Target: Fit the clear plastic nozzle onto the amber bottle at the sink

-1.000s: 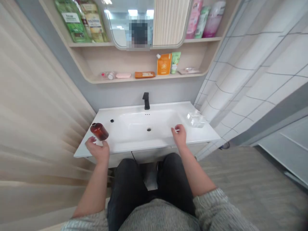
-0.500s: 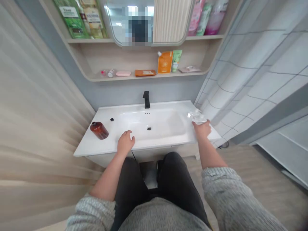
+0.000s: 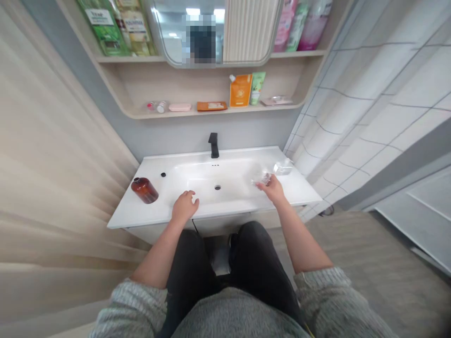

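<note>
My right hand [image 3: 273, 190] is closed around a clear, see-through container [image 3: 260, 176], held over the right part of the white sink basin [image 3: 197, 180]. Motion blur hides its exact kind. Another clear container [image 3: 283, 167] lies on the counter just behind and to the right of that hand. Over the front left rim of the basin is my left hand [image 3: 183, 206], thumb and fingers apart with nothing in them. To its left, a brown bottle [image 3: 145, 190] without a cap lies or leans on the counter; a small black cap [image 3: 163, 174] is behind it.
A black faucet [image 3: 213, 145] rises behind the basin, whose drain [image 3: 217, 187] is uncovered. Above, a wall shelf [image 3: 141, 112] carries an orange pouch [image 3: 240, 90], a green tube [image 3: 257, 88] and several small items. A beige curtain [image 3: 52, 188] hangs at the left, a white checked curtain [image 3: 352, 117] at the right.
My right hand has moved left from the right end of the counter to above the basin, bringing a clear container along. The left hand has stayed nearly still.
</note>
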Action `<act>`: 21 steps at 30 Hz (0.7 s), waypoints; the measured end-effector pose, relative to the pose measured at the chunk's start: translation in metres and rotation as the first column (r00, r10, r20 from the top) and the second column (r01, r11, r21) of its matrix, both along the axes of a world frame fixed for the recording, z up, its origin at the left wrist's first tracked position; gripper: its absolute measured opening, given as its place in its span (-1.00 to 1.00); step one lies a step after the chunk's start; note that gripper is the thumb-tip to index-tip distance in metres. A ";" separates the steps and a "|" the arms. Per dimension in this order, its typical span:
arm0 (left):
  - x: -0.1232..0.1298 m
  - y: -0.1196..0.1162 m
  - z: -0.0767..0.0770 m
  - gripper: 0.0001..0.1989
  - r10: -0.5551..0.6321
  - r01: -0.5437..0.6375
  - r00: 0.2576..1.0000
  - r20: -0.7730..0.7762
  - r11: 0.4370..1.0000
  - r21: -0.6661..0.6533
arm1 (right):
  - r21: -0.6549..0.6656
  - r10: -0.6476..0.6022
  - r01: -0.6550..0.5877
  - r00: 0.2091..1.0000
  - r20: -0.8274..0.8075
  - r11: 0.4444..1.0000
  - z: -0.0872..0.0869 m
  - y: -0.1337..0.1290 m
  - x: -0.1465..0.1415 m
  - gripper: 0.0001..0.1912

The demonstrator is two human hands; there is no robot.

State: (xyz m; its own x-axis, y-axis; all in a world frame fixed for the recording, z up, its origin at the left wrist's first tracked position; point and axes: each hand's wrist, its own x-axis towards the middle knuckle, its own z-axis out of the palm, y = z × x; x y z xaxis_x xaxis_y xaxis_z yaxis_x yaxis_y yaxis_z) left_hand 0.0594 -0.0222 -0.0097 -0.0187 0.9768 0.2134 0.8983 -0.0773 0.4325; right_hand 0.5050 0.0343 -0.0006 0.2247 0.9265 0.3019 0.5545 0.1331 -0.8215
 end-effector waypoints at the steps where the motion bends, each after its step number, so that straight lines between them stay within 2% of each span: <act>1: 0.000 0.002 0.000 -0.68 -0.038 0.037 0.999 0.039 0.999 0.007 | -0.033 0.064 -0.065 0.998 -0.020 0.997 0.001 0.001 -0.016 -0.28; 4: 0.006 0.012 -0.001 -0.69 -0.143 0.134 0.957 0.253 0.990 0.050 | -0.056 0.272 -0.278 0.958 -0.088 0.959 -0.001 0.005 -0.068 -0.26; 7: 0.022 0.025 -0.001 -0.67 -0.217 0.199 0.839 0.500 0.976 0.091 | -0.050 0.450 -0.465 0.875 -0.177 0.884 -0.009 0.009 -0.116 -0.31; 10: 0.042 0.038 -0.002 -0.62 -0.254 0.242 0.716 0.650 0.964 0.111 | -0.051 0.536 -0.548 0.830 -0.155 0.835 -0.017 0.013 -0.150 -0.29; 14: 0.059 0.049 -0.005 -0.62 -0.261 0.259 0.669 0.695 0.959 0.111 | -0.060 0.572 -0.575 0.818 -0.050 0.816 -0.024 0.014 -0.166 -0.29; 18: 0.061 0.053 -0.009 -0.61 -0.329 0.342 0.621 0.712 0.930 0.132 | -0.061 0.620 -0.619 0.785 -0.004 0.783 -0.026 0.012 -0.164 -0.28; 21: 0.061 0.056 -0.011 -0.60 -0.345 0.356 0.595 0.726 0.923 0.146 | -0.062 0.623 -0.622 0.782 -0.010 0.780 -0.028 0.013 -0.164 -0.26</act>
State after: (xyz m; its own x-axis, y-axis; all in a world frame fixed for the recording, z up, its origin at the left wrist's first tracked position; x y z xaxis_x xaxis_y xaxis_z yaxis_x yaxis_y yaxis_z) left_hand 0.1201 0.0333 -0.0204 0.1833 0.9444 0.2729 0.1954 -0.3070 0.9314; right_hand 0.3412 0.0470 -0.0291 -0.4097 0.8796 0.2416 0.3760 0.4041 -0.8338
